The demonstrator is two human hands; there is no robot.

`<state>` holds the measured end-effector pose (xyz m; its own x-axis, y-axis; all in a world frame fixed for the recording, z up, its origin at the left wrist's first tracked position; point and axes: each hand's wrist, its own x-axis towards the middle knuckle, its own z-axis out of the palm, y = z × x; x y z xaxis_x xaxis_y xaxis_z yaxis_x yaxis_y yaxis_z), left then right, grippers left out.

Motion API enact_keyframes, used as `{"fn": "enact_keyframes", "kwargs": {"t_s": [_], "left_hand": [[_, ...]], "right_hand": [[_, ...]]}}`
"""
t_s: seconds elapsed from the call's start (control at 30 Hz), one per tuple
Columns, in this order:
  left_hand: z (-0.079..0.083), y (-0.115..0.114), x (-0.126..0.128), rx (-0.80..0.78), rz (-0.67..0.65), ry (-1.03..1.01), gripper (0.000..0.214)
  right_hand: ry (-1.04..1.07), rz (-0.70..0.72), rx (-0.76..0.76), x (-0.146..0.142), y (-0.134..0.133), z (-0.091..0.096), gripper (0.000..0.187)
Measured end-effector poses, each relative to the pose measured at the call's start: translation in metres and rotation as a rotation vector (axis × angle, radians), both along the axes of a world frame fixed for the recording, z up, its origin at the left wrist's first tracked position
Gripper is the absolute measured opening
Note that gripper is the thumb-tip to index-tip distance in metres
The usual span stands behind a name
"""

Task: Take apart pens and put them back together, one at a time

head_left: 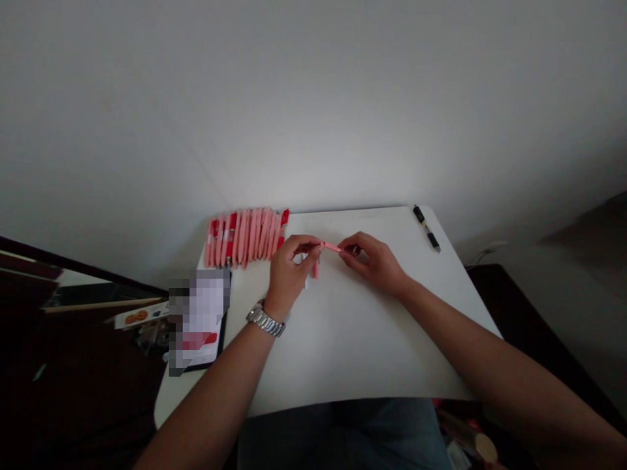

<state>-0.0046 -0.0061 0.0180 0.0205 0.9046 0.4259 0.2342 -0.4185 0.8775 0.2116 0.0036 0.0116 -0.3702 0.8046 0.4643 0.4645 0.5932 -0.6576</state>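
Note:
My left hand (292,264), with a metal watch (265,318) on the wrist, pinches one end of a slim pink pen or pen part (332,247). My right hand (371,262) closes thumb and fingers on its other end, so it spans the two hands just above the table. Below it, beside the left fingers, a short pink piece (316,269) shows; part of it is hidden. Some small pale thing also peeks out by the left palm, too covered to name. Just left of that hand lies a row of pink and red pens (252,236).
The white table (372,346) stands against a pale wall (323,117). A black pen (427,228) lies near its far right corner. At the left edge rests a dark-edged tablet or phone (203,320), its screen blurred. Dark clutter lies beyond both sides.

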Motion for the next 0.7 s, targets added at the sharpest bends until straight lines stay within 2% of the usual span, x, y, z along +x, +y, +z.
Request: {"fn": "enact_keyframes", "kwargs": {"t_s": [0.17,0.5,0.6,0.7], "left_hand": [[0.0008,-0.0009,-0.0008,-0.022,-0.006,0.012,0.011],[0.0011,-0.0012,-0.0032,0.013,-0.024,0.047,0.017],[-0.0001,0.0005,-0.0057,0.028,0.008,0.051,0.018],[-0.0022,0.0026,-0.0094,0.026,0.052,0.047,0.02]], "right_hand": [[-0.004,0.022,-0.009,0.0003,0.0006,-0.0012,0.011],[0.024,-0.019,-0.041,-0.0009,0.0001,0.0005,0.017],[0.094,-0.063,-0.101,-0.001,0.0011,-0.0011,0.022],[0.25,-0.078,-0.221,0.0003,0.0041,-0.0039,0.03]]}}
